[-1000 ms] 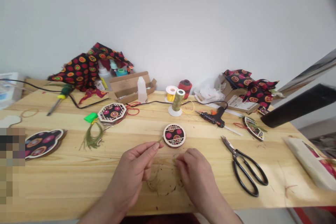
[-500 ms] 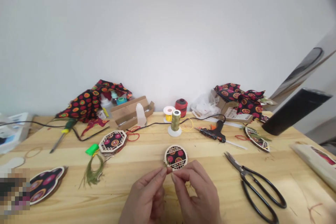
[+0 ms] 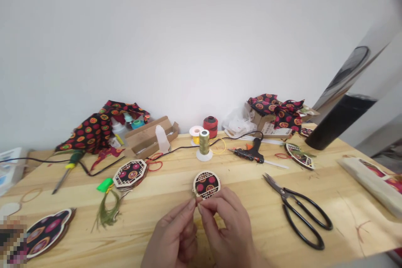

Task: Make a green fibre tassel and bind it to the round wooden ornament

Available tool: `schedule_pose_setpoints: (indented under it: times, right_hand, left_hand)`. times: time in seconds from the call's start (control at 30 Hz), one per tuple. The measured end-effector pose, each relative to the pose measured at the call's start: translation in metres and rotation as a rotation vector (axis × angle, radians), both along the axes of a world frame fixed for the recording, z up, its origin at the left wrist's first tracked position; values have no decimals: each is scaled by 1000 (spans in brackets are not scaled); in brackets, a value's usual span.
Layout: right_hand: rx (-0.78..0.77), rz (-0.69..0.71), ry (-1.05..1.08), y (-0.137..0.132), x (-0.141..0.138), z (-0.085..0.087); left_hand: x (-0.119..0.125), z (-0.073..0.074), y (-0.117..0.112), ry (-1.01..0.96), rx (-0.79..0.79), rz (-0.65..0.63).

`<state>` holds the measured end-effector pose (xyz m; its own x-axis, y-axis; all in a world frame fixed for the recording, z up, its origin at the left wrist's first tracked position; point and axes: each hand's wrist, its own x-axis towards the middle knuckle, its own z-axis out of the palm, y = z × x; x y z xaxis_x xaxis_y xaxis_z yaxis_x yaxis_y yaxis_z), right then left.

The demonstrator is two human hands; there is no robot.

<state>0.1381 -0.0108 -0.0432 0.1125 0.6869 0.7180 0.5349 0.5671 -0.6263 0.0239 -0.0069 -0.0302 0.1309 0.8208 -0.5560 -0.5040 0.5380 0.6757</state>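
Observation:
My left hand point(image 3: 174, 230) and my right hand point(image 3: 224, 222) meet at the fingertips low in the middle of the view. Both are closed in a pinch. What they hold is too small and too covered to name; a reddish bit shows where the fingertips meet. Just beyond them lies a round wooden lattice ornament point(image 3: 207, 184) backed with dark flowered fabric. A wisp of green thread point(image 3: 195, 193) shows at its lower left edge, by my left fingertips.
Scissors point(image 3: 293, 205) lie to the right, a glue gun point(image 3: 251, 153) behind them. A spool of green thread point(image 3: 204, 142) stands at the back. Leftward are an octagonal ornament point(image 3: 130, 174), a green tassel point(image 3: 108, 209) and a screwdriver point(image 3: 67, 169). A black cylinder point(image 3: 341, 121) leans at right.
The view has shifted and tilted slightly, so most things sit further left in it. My hands keep the same pinch in front of the round ornament.

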Motion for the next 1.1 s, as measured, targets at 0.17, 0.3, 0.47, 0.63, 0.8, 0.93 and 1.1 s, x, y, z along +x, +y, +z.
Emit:
schedule_pose_setpoints:
  times: [0.17, 0.3, 0.47, 0.63, 0.8, 0.93, 1.1]
  right_hand:
    - [-12, 16, -2, -1, 0, 1]
    - [-13, 8, -5, -2, 1, 1]
    - [-24, -10, -57, -4, 3, 2]
    - [-19, -48, -130, -6, 4, 0]
    - [-28, -63, -186, -5, 4, -3]
    - [15, -72, -247, -5, 5, -5]
    - [92, -96, -317, -6, 5, -5]
  left_hand:
    - [3, 3, -1, 17, -5, 7]
    - [3, 3, -3, 18, -4, 2]
    - [4, 0, -5, 21, 0, 2]
    - [5, 2, -6, 13, 1, -9]
    - [5, 2, -6, 8, 16, -13]
    - [6, -1, -6, -2, 5, -14]
    - [6, -3, -7, -48, -4, -27]
